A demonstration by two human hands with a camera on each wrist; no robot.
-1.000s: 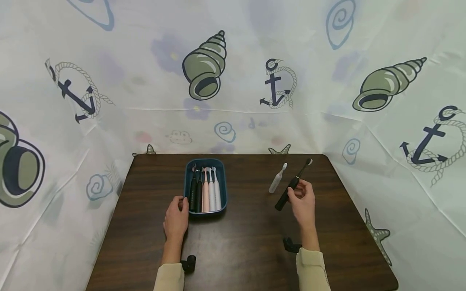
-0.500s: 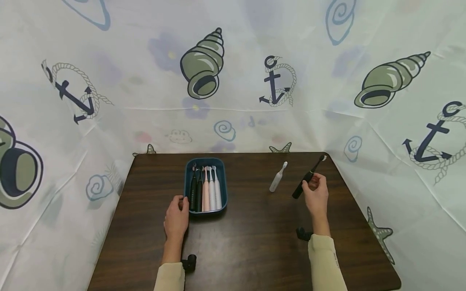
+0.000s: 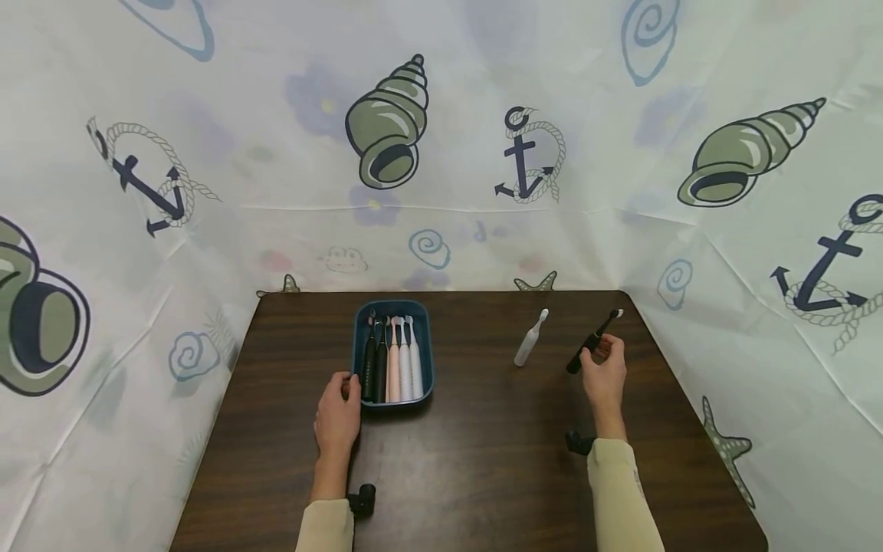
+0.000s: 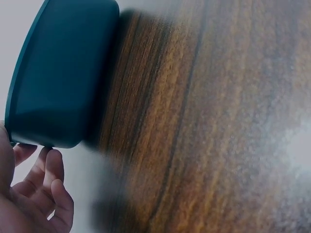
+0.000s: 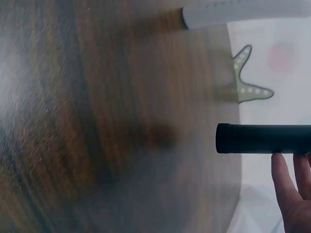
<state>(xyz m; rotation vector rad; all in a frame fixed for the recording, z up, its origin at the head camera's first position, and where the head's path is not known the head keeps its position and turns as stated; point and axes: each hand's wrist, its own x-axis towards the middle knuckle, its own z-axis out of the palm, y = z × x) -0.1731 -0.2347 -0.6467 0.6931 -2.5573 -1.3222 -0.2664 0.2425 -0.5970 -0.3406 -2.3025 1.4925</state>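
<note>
My right hand [image 3: 603,366] grips a black electric toothbrush [image 3: 592,342] near the table's far right corner, its white head pointing away from me; its black handle [image 5: 262,139] shows in the right wrist view above my fingers [image 5: 291,187]. A white toothbrush [image 3: 530,339] lies on the table just left of it, its end [image 5: 243,10] at the top of the right wrist view. My left hand [image 3: 339,410] holds the near left corner of a blue tray [image 3: 359,360] that contains several black, pink and white toothbrushes [image 3: 393,356]. The tray's outer wall [image 4: 58,77] fills the left wrist view.
The dark wooden table [image 3: 469,460] is enclosed by a white cloth printed with shells and anchors [image 3: 524,153]. Small black clamps [image 3: 362,500] sit near each wrist. The table's right edge runs close to my right hand.
My right hand has carried the black toothbrush from beside the white one toward the far right, then lowered it slightly. My left hand stays on the tray.
</note>
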